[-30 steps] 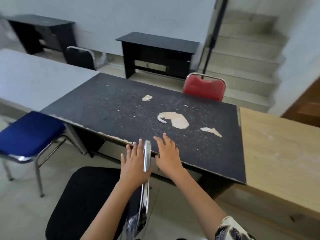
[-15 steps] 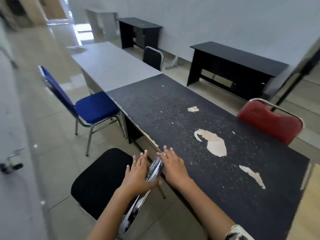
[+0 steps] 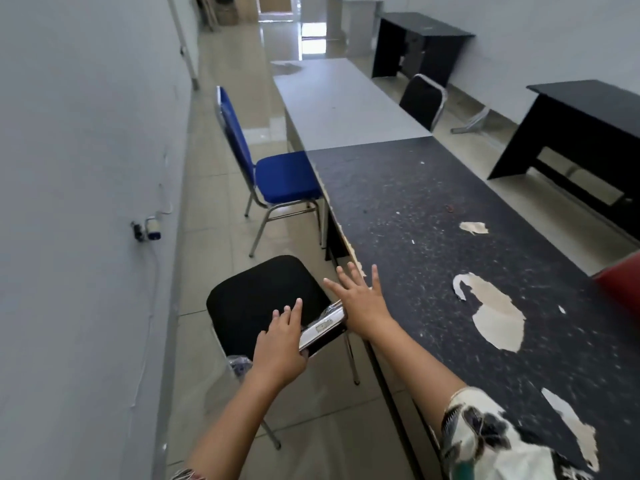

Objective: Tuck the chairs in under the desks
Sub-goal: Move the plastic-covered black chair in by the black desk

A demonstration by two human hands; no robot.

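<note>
A black chair (image 3: 256,299) with a chrome frame stands beside the long black desk (image 3: 433,237), its seat out in the aisle, not under the top. My left hand (image 3: 280,344) holds the chair's backrest rail (image 3: 322,329), fingers laid over the front, thumb behind. My right hand (image 3: 363,303) hovers open, fingers spread, over the desk's chipped edge just past the rail. A blue chair (image 3: 284,178) stands farther along, its seat partly under the corner where the black desk meets a grey desk (image 3: 339,102).
A wall (image 3: 86,168) with a plugged socket (image 3: 147,228) narrows the aisle on the left. A red chair (image 3: 620,282) and another black chair (image 3: 420,100) sit on the desks' far side. Two black desks (image 3: 581,109) line the right wall.
My view has swung left along the aisle. My right hand has lifted off the backrest rail and spread open; my left hand stays on the rail.
</note>
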